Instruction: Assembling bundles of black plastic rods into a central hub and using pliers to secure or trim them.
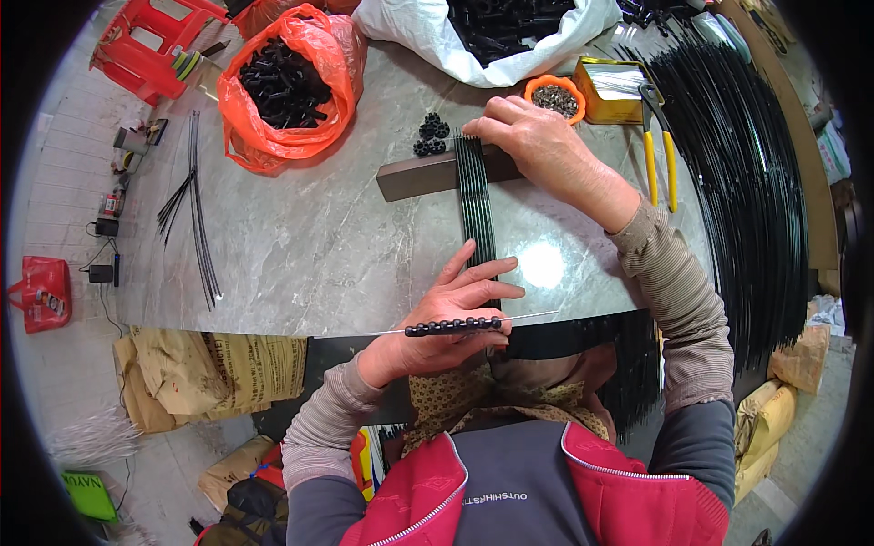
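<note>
A flat row of thin black rods (pixel 476 205) runs across a dark brown bar (pixel 411 178) on the table. My left hand (pixel 455 300) stretches its fingers over the rods' near part. Across that hand, by the thumb, lies a thin metal wire strung with black beads (pixel 452 326); the thumb side holds it. My right hand (pixel 537 146) rests over the bar's right part, its fingers curled in at the rods' far tips. What lies between those fingertips is partly hidden. Beyond the bar, two small clusters of black beaded pieces (pixel 431 134) sit next to the rods.
An orange bag (pixel 350 82) and a white sack (pixel 401 41) hold black parts. Beside my right hand are an orange dish (pixel 578 102), a yellow tin (pixel 612 111) and yellow-handled pliers (pixel 650 164). Long black rods (pixel 746 173) line the right; a few loose strips (pixel 198 218) lie left.
</note>
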Motion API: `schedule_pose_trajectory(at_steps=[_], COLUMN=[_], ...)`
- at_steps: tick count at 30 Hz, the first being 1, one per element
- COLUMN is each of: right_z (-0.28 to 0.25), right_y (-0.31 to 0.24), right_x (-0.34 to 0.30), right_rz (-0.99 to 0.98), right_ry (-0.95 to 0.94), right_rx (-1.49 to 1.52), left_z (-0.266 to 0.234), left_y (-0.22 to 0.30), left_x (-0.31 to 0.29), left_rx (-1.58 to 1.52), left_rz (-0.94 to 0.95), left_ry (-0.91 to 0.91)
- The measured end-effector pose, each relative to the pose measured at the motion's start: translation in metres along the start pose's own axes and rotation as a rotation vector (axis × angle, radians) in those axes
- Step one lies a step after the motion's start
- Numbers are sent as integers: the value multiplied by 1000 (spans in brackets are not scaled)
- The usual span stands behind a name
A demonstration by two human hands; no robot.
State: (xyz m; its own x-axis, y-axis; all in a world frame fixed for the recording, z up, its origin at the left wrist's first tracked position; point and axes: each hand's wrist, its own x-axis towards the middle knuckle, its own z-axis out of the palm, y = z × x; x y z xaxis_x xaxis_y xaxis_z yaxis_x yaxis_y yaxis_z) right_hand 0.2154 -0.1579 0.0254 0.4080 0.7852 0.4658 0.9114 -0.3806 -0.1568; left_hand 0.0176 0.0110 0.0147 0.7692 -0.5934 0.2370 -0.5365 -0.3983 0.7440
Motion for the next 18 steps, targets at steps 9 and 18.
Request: schedule_pose_trajectory(at_steps=[9, 18], right_z=[-6, -88], right_y=[-3, 63], right_x=[2, -20], right_rz=[12, 332], right_ry=[77, -5], right_rx=[141, -727], left_z=[2, 4], left_y=[4, 1], left_x=[0, -2], left_rx=[-28, -1], left_rz=[-27, 8], left_ry=[30, 27])
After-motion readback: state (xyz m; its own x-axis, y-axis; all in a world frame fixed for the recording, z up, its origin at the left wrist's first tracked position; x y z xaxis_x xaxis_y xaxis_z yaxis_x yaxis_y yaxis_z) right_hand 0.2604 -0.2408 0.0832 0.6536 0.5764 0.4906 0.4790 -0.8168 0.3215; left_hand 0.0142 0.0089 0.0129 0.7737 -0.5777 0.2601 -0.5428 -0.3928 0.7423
